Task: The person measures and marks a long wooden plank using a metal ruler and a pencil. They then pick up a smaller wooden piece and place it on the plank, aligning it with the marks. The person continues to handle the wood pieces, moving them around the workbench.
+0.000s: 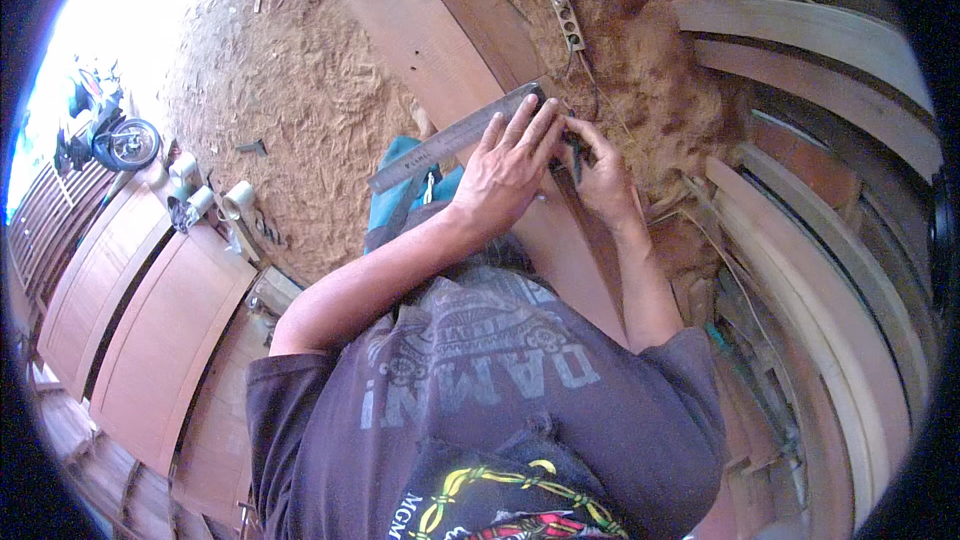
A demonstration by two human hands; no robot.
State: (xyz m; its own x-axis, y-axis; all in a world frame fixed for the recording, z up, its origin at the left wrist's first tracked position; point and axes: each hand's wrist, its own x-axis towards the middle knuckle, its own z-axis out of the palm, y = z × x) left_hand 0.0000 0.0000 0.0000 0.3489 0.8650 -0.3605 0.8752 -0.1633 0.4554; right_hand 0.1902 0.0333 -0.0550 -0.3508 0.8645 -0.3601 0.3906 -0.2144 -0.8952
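A long reddish-brown wooden board (420,15) runs from the far top down under my arms toward my body. Across it lies a metal square (440,148), its blade pointing left past the board's edge and its dark end near the right edge. My left hand (505,170) rests flat on the square, fingers stretched out and pressing it to the wood. Just to the right, my right hand (605,180) has its fingers closed in a pinch beside the square's dark end. Something small and dark shows between those fingers, too hidden to name.
Sawdust-covered ground (290,70) surrounds the board. A power strip (568,22) with a cable lies beyond my right hand. Curved planks (800,260) are stacked at the right, wide panels (170,340) at the left. A motorbike (120,140) stands far left, near several pale cylinders (238,200).
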